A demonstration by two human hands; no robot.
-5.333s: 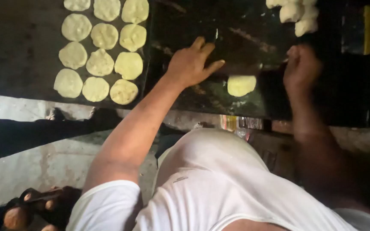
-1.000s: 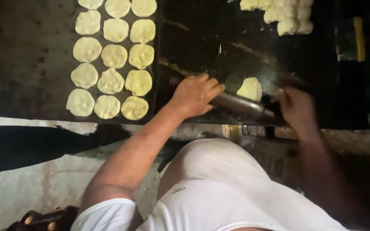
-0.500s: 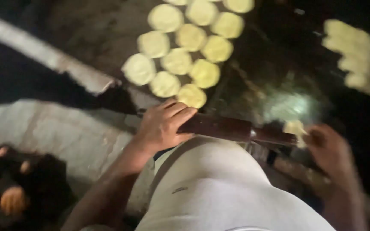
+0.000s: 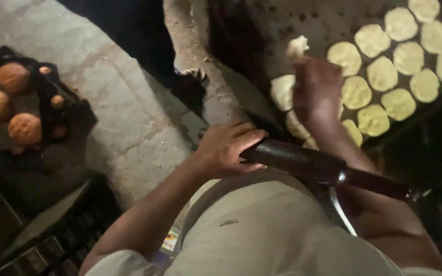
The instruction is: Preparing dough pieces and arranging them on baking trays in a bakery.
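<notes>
Dark wooden rolling pin [image 4: 313, 164] lies gripped in my left hand [image 4: 226, 148], just below the rows of pale flattened dough discs [image 4: 384, 76] on the bench [image 4: 262, 30]. My right hand [image 4: 315, 89] pinches a small pale dough piece [image 4: 296, 47] above those discs.

We see a light, cream-coloured short-sleeved shirt with a small dark mark on its front; both forearms are bare, and no rings or watch, as far as the dim view lets us tell
</notes>
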